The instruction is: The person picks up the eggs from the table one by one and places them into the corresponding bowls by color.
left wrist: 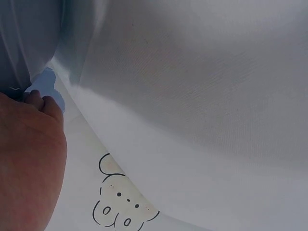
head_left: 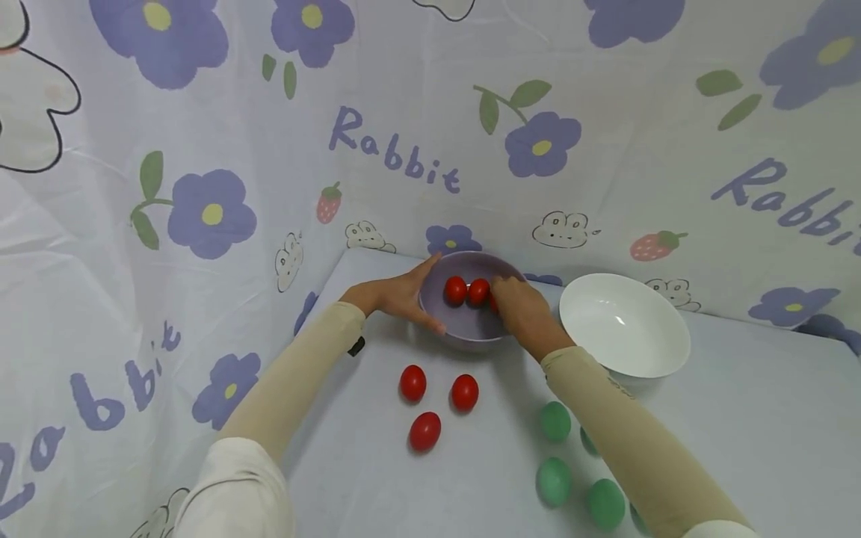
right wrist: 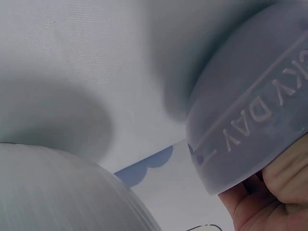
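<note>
A purple bowl [head_left: 464, 340] stands near the back wall, with red eggs [head_left: 455, 291] inside it. My left hand [head_left: 402, 294] holds the bowl's left side, its thumb at the near rim and its fingers toward the far rim. Over the right rim, my right hand [head_left: 523, 308] reaches in with curled fingers around another red egg [head_left: 494, 303], mostly hidden beneath them. In the right wrist view, the same bowl [right wrist: 250, 106] shows raised lettering on its outside, and the right hand [right wrist: 269, 202] is at its rim.
A white bowl [head_left: 622, 325] stands to the right, close beside my right forearm. Three red eggs [head_left: 425, 432] lie on the table in front of the purple bowl. Several green eggs [head_left: 554, 482] lie at the near right, some partly under my right sleeve. A printed cloth [head_left: 403, 90] hangs behind.
</note>
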`<state>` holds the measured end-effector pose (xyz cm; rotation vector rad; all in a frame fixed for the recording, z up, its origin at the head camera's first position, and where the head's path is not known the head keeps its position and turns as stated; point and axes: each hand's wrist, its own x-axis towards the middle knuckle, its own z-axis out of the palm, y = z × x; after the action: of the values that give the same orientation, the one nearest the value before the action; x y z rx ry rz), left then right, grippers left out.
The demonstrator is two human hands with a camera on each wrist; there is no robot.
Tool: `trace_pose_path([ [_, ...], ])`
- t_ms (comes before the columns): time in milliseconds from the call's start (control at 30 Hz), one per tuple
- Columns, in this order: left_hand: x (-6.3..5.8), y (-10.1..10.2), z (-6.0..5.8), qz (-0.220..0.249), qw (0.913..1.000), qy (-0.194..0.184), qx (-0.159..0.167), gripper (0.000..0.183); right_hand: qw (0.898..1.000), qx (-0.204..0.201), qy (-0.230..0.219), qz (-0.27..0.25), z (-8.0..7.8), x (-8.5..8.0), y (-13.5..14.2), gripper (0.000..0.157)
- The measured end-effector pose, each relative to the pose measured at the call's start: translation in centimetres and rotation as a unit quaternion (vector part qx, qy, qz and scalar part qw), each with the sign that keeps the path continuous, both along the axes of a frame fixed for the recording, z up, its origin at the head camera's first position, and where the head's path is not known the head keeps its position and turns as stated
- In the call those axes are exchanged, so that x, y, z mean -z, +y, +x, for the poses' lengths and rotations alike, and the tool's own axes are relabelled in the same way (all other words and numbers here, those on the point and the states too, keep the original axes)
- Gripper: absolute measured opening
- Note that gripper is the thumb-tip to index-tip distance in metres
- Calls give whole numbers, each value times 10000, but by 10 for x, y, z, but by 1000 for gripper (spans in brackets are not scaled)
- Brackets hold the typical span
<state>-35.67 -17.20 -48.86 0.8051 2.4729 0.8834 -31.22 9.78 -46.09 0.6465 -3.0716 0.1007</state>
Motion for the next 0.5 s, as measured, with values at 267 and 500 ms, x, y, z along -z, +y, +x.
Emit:
trace_pose_path([
  [267, -2, 1, 1, -31, 10000, -81, -30, 154, 9991, 23, -92, -406, -1, 1, 5, 14],
  [500, -2, 1, 2, -41, 10000, -83, 25, 155, 9901, 300, -451, -1295, 9, -17, 7, 48],
])
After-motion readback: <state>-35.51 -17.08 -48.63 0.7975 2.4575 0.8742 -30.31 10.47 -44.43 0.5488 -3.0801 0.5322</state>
